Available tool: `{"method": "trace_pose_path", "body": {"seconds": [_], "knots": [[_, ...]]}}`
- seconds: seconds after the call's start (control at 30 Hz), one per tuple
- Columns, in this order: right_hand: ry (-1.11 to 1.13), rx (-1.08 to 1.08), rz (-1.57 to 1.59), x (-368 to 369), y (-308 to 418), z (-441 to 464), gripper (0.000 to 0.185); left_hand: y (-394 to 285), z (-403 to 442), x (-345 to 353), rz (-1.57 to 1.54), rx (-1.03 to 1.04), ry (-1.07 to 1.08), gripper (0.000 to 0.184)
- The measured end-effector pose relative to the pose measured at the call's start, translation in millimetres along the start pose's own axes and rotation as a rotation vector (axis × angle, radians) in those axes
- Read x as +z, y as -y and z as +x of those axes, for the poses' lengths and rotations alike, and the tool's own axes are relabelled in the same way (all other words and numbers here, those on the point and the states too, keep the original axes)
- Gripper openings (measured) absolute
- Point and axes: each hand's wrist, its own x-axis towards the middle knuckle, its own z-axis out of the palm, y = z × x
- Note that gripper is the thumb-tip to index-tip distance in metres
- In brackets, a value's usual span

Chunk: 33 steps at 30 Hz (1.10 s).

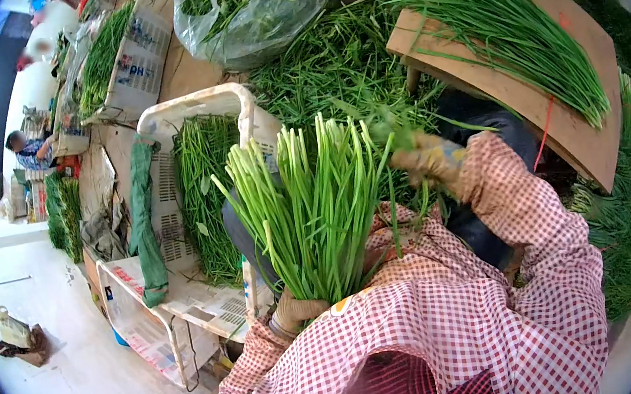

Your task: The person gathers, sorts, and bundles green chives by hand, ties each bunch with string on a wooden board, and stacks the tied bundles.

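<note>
My gloved left hand (295, 311) is closed around the lower part of a thick bunch of garlic chives (319, 220). The bunch stands upright in front of my chest, its pale cut stem ends pointing up. To the right of it, my gloved right hand (432, 162) is raised and smeared by motion. Blurred loose green leaves (394, 127) show at its fingertips; whether the fingers grip them is unclear. One thin strand hangs beside the bunch.
On my left stands a white plastic crate (239, 99) holding chives (208, 195), with green cloth over its side. A board (600, 151) at right carries more chives (509, 36). Loose leaves (337, 58) cover the floor ahead, by a clear plastic bag (253, 22). A person (34, 150) sits far left.
</note>
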Motion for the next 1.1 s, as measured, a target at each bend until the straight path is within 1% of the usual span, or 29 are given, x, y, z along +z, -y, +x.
{"method": "trace_pose_path", "body": {"seconds": [0.03, 0.13, 0.2, 0.27, 0.3, 0.33, 0.4, 0.47, 0.5, 0.53, 0.6, 0.67, 0.73, 0.77, 0.8, 0.83, 0.87, 0.9, 0.93, 0.97, 1.0, 1.03, 1.07, 1.1], "knots": [[0.110, 0.030, -0.135, 12, 12, -4, 0.062, -2, -1, 2, 0.012, -0.006, -0.009, 0.073], [0.110, 0.017, 0.437, -12, -32, 46, 0.045, -3, -1, 6, 0.020, -0.017, -0.028, 0.074], [-0.294, -0.070, -0.080, -64, -42, 99, 0.036, -2, -2, 8, 0.021, -0.026, -0.040, 0.074], [-0.516, -0.110, -0.287, -72, -7, 85, 0.038, -2, -1, 8, 0.031, -0.029, -0.046, 0.074], [-0.543, -0.106, -0.233, -68, 35, 56, 0.043, -3, 0, 8, 0.034, -0.035, -0.047, 0.074], [-0.543, -0.105, -0.236, -64, 39, 53, 0.043, -3, 1, 8, 0.037, -0.039, -0.049, 0.074], [-0.168, -0.505, -0.522, -55, 38, 47, 0.060, -3, 2, 8, 0.039, -0.052, -0.046, 0.074], [-0.054, -0.260, -1.085, -12, 71, 23, 0.095, -5, 5, 7, 0.049, -0.064, -0.040, 0.074], [-0.068, -0.458, -1.132, -11, 43, 41, 0.104, -6, 7, 6, 0.052, -0.072, -0.034, 0.074], [0.100, -0.435, -0.912, -6, 47, 42, 0.100, -7, 8, 6, 0.057, -0.080, -0.031, 0.074], [0.263, -0.409, -0.687, -1, 50, 47, 0.096, -8, 10, 5, 0.066, -0.100, -0.029, 0.074], [0.117, -0.172, -0.993, 3, 33, 61, 0.078, -11, 12, 3, 0.080, -0.118, -0.038, 0.074], [-0.024, -0.468, -0.928, -23, -79, 117, 0.056, -11, 14, 2, 0.091, -0.134, -0.041, 0.075], [-0.163, -0.421, -1.181, -30, -97, 123, 0.051, -11, 15, 1, 0.090, -0.145, -0.043, 0.075], [-0.156, -0.414, -1.182, -26, -75, 118, 0.051, -11, 16, 1, 0.093, -0.153, -0.041, 0.075], [-0.040, -0.257, -1.170, -20, -27, 107, 0.049, -10, 17, -1, 0.103, -0.160, -0.042, 0.075], [0.078, -0.102, -1.151, -20, 3, 109, 0.047, -9, 18, -1, 0.107, -0.166, -0.041, 0.075], [0.035, 0.005, -0.716, -41, -2, 133, 0.045, -9, 19, -2, 0.109, -0.177, -0.040, 0.075], [-0.051, 0.076, -0.116, -62, -6, 156, 0.044, -9, 20, -3, 0.109, -0.184, -0.043, 0.075], [-0.159, 0.105, 0.330, -82, -12, 179, 0.043, -11, 21, -3, 0.107, -0.187, -0.045, 0.075], [0.433, 0.119, 0.445, -95, 4, 196, 0.040, -12, 21, -4, 0.110, -0.193, -0.047, 0.075], [0.353, 0.137, 0.129, -101, 0, 195, 0.045, -13, 20, -3, 0.107, -0.200, -0.049, 0.075], [0.348, 0.136, -0.142, -75, 16, 171, 0.050, -12, 20, -3, 0.102, -0.203, -0.050, 0.075], [0.394, 0.117, -0.294, -54, 25, 160, 0.056, -11, 19, -5, 0.098, -0.207, -0.056, 0.075]]}}
